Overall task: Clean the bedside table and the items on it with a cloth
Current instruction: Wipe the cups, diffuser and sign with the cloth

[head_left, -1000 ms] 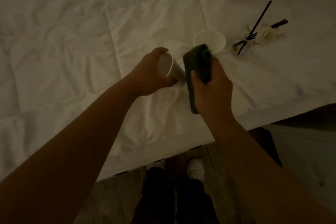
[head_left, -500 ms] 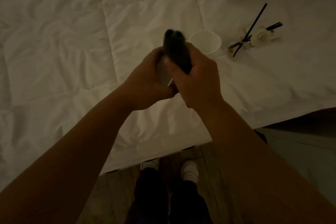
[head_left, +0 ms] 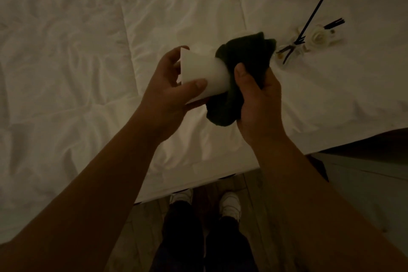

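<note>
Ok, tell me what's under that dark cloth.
The narrow end of the white cup sits inside the dark cloth, which the right hand grips. The cup's base is covered. The left hand holds the wide end.

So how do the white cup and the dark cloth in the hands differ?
The white cup is pale, smooth and stiff; the dark cloth is dark green, soft and bunched. The left hand has the cup in its grip, on its side; the right hand presses the cloth around the cup's narrow end. Both are held in the air above the white bedding.
</note>
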